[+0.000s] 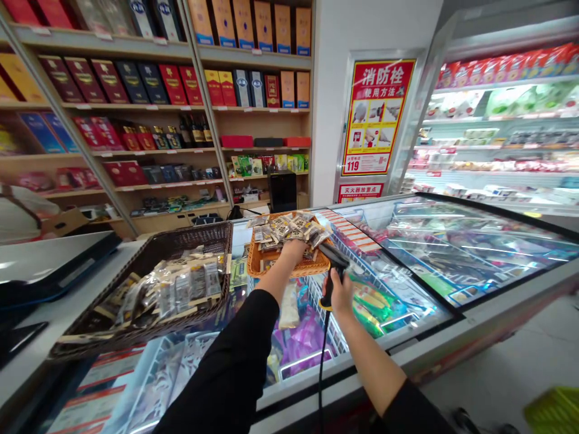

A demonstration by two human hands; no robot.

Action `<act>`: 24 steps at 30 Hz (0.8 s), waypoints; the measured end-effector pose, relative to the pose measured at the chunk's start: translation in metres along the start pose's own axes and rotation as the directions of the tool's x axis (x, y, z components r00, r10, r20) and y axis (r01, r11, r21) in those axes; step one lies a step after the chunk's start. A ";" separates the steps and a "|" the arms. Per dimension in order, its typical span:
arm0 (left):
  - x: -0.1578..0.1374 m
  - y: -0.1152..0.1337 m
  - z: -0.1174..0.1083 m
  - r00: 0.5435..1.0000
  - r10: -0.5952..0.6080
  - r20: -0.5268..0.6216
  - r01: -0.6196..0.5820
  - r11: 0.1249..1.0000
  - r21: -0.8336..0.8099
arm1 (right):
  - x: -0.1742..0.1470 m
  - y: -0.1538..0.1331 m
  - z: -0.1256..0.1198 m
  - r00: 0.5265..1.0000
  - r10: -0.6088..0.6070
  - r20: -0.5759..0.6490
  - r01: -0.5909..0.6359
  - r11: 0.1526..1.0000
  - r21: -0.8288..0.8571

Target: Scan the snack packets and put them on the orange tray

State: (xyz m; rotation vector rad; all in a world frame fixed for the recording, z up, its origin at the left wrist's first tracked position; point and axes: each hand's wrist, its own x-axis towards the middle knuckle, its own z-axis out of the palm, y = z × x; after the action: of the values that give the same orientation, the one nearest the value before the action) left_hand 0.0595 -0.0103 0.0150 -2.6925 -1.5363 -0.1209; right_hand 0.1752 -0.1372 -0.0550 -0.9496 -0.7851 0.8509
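My left hand [294, 248] reaches into an orange wicker basket [316, 267], among small clear-and-brown snack packets [296, 228]. Its fingers are hidden by the packets, so I cannot see what they hold. My right hand [340, 290] is wrapped around the handle of a black barcode scanner [333, 265], just right of the basket. The scanner's head points toward the basket's right side, and a black cord [322, 355] hangs from its handle. The basket rests on the glass top of a chest freezer [429, 295].
A dark brown wicker tray [199, 232] with many packets stands to the left, beside a counter machine [58, 259]. Shelves of boxed goods [145, 81] line the back wall. At right is a lit refrigerated display [497, 129]; a yellow-green basket [554, 410] sits low.
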 end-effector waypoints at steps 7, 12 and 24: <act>-0.024 -0.013 -0.010 0.968 -0.182 -0.171 0.135 0.958 -0.252 | 0.000 0.002 -0.004 1.000 0.003 -0.014 -0.003 1.000 -0.025; -0.072 -0.051 -0.034 0.837 -0.431 -0.335 0.130 0.753 -0.645 | -0.014 -0.003 0.003 0.997 -0.032 0.076 0.039 0.995 -0.088; -0.185 -0.095 -0.016 0.712 -0.652 -0.260 -0.033 0.339 -0.940 | -0.096 -0.003 0.064 0.886 0.009 0.463 0.077 0.983 -0.167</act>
State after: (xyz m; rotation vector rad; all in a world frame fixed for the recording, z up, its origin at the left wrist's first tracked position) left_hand -0.1171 -0.1216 0.0149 -2.1656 -2.0636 -2.2669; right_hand 0.0783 -0.1991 -0.0462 -0.8974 -1.3075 1.0038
